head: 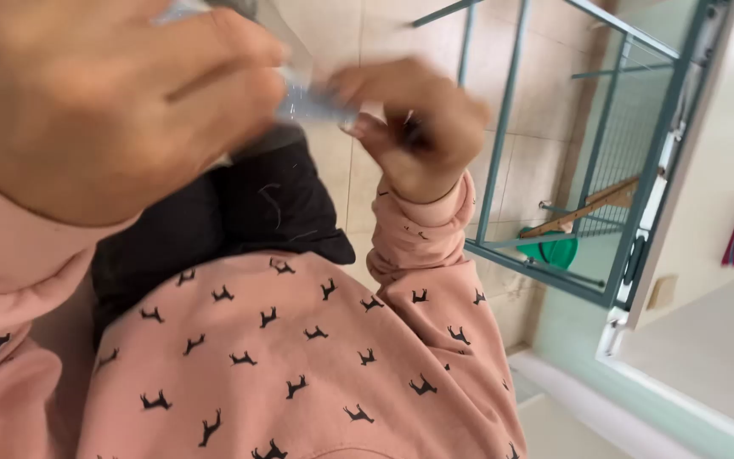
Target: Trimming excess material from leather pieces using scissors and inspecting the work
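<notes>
Fingers of both hands pinch one clear plastic wrapper (303, 98) from opposite ends, held up close to my chest, I judge so it stays taut between them. I see my left hand (104, 102) curled around its larger end, nearest the lens. Smaller in view, my right hand (422, 127) nips the other end between thumb and fingertips, above the tiled floor (545, 51).

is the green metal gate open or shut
Open: the green metal gate stands swung at an angle to its frame, with tiled floor showing through its bars.
</notes>
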